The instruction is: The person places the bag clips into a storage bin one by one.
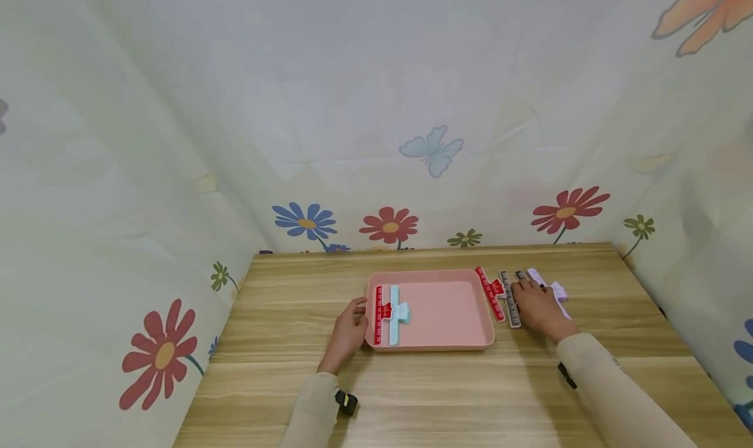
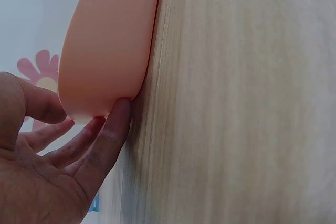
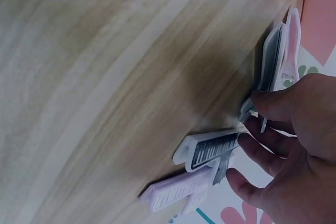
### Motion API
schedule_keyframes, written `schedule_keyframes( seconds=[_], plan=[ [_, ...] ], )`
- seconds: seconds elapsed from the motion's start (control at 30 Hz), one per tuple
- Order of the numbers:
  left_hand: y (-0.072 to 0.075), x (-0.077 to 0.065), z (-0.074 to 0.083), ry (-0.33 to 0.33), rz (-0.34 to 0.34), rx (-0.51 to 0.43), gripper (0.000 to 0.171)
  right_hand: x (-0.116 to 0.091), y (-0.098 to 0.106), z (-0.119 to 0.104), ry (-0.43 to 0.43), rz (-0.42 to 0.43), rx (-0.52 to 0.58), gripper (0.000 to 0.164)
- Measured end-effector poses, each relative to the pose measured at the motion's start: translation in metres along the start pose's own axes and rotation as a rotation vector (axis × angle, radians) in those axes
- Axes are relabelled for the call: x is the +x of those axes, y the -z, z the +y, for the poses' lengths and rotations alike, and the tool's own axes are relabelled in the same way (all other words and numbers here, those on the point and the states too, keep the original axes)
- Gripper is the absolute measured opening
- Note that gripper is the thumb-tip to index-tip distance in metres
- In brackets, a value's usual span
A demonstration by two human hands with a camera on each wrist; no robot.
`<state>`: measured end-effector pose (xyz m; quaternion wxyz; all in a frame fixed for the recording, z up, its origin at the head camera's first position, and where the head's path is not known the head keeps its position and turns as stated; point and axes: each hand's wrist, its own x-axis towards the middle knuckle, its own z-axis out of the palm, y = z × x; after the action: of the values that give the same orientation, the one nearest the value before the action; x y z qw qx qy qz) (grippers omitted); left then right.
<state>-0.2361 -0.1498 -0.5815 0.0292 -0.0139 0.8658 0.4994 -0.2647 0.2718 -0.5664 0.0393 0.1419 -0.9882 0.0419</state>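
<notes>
At the 3 o'clock side of the pink tray (image 1: 447, 304), a black bar clip (image 1: 509, 299) is lying on the wooden desk (image 1: 435, 389), its long axis running almost from 12 to 6 o'clock, the far end leaning slightly toward 11. A red bar clip (image 1: 491, 294) is slanting from 11 to 5 just beside it, between it and the tray. The right hand's (image 1: 538, 307) grip is pinching the black clip's end near the handle between thumb and index finger, while its other fingers are spreading near a second black clip (image 3: 215, 148); beyond that, a lilac clip (image 3: 176, 191) is pointing its handle toward 3. The right forearm is reaching in from 5 o'clock, palm downward. At the tray's 9 o'clock side, the left hand (image 1: 347, 330) is resting its fingers on the outer wall, its grip standing apart, the forearm coming from 7. Inside the tray, a red clip (image 1: 379, 314) and a light-blue clip (image 1: 395, 314) are lying side by side along 12 to 6, handles facing 3.
</notes>
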Motion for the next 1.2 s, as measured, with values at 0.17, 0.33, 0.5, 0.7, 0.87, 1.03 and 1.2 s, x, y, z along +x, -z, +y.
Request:
schedule_keyframes(
  seconds=[0.17, 0.33, 0.5, 0.7, 0.87, 1.03, 1.2],
  plan=[
    [0.000, 0.000, -0.001, 0.000, 0.001, -0.002, 0.042, -0.002, 0.006, 0.000, -0.015, -0.019, 0.004, 0.038],
    [0.000, 0.000, -0.001, -0.007, 0.002, 0.000, 0.042, -0.004, 0.013, 0.000, -0.020, -0.012, -0.008, 0.038],
    [0.000, -0.001, 0.001, -0.005, 0.006, 0.007, 0.042, -0.005, 0.020, -0.001, -0.004, 0.026, -0.021, 0.039],
    [0.001, -0.001, 0.003, -0.005, 0.006, 0.008, 0.042, -0.005, 0.029, -0.006, -0.009, 0.041, -0.002, 0.044],
    [0.002, -0.001, 0.003, -0.010, 0.002, 0.012, 0.041, -0.006, 0.038, -0.014, -0.011, 0.035, 0.011, 0.044],
    [0.001, -0.001, 0.003, -0.020, 0.008, 0.019, 0.041, -0.009, 0.051, -0.024, 0.028, 0.046, 0.011, 0.046],
    [0.000, -0.001, 0.002, -0.004, 0.011, 0.019, 0.042, -0.008, 0.063, -0.037, 0.038, 0.044, 0.026, 0.046]
  ],
)
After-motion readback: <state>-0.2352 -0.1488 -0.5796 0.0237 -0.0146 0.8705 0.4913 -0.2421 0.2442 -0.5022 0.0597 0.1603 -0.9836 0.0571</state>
